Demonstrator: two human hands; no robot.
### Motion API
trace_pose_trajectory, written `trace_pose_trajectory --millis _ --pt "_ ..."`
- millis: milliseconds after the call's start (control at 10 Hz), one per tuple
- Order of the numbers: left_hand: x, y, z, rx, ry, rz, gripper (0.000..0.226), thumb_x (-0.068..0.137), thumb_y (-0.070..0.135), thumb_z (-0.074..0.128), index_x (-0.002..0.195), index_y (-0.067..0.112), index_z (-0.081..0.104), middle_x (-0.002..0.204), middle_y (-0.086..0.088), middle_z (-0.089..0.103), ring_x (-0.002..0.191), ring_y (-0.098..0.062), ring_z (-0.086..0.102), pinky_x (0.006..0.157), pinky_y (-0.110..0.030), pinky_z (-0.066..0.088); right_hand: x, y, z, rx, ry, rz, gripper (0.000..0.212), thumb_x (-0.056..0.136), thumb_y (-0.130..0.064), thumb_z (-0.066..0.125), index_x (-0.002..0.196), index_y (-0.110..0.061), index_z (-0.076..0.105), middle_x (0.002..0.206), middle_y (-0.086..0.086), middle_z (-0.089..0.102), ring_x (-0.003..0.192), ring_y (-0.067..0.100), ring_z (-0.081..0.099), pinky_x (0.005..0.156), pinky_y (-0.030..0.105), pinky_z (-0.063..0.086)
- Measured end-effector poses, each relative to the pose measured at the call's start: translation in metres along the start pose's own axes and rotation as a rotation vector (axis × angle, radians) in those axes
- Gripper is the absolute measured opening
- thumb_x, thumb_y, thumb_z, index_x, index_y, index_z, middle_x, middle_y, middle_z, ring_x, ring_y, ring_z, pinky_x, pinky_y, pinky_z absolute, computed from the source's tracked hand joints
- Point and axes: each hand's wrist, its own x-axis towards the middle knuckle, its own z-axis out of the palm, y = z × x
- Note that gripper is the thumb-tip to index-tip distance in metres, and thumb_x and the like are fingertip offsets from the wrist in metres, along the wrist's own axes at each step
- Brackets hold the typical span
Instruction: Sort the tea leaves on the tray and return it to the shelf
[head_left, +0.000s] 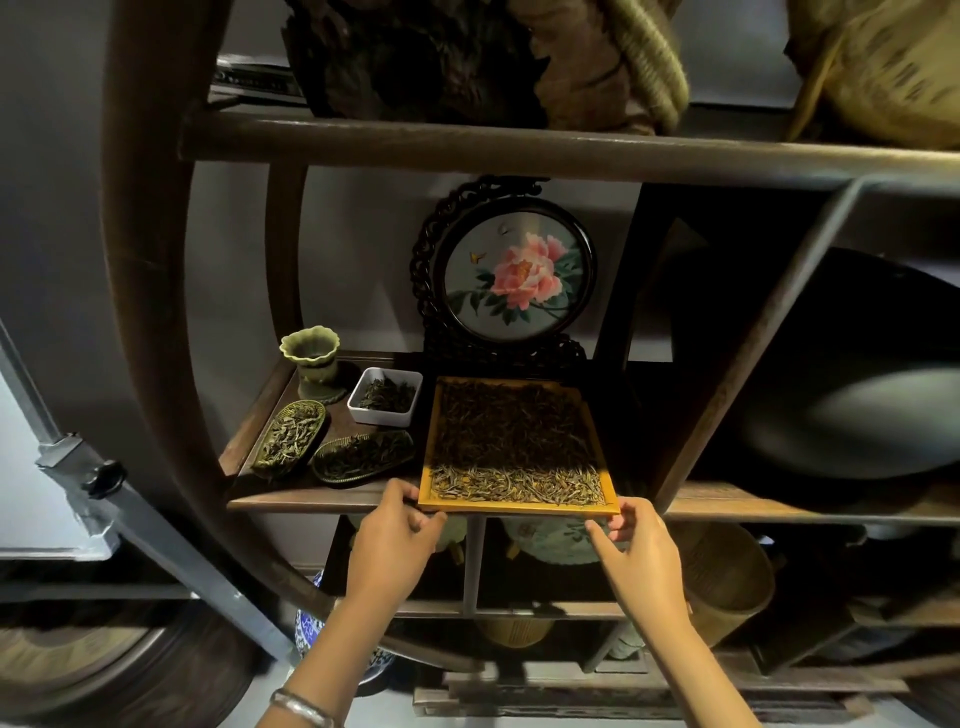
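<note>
A rectangular yellow wooden tray (519, 507) lies on the dark wooden shelf (322, 501), its near edge at the shelf's front lip. Dark tea leaves (511, 423) cover most of it; a band of pale leaves (519, 486) runs along the near side. My left hand (397, 540) grips the tray's near left corner, thumb on top. My right hand (636, 545) holds the near right corner, fingers curled at its edge.
Left of the tray stand a white square dish of leaves (385, 396), two oval leaf-filled dishes (291, 439) (363, 457) and a green cup (311, 358). Behind it stands a round peony screen (511, 275). A shelf board (467, 140) runs above; an upright divider (748, 364) is on the right.
</note>
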Motion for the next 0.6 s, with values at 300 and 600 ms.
trace_pose_trajectory --millis 300,600 --pt "-0.019 0.009 -0.031 0.110 0.009 0.033 0.026 0.086 0.031 0.068 0.104 0.031 0.050 0.067 0.006 0.070 0.065 0.000 0.063 0.054 -0.020 0.039 -0.023 -0.009 -0.022 -0.090 0.052 -0.080 0.044 0.081 -0.026 0.072 0.117 -0.017 0.049 0.096 -0.005 0.054 0.088 0.007 0.053 0.067 0.015 0.042" --pt "-0.060 0.069 -0.056 0.152 0.013 0.133 0.022 0.087 0.030 0.066 0.105 0.025 0.054 0.069 0.008 0.066 0.071 -0.008 0.063 0.059 -0.029 0.045 -0.039 -0.050 -0.061 -0.087 0.039 -0.252 0.045 0.084 -0.033 0.069 0.120 -0.015 0.049 0.102 -0.003 0.057 0.088 0.007 0.054 0.070 0.018 0.044"
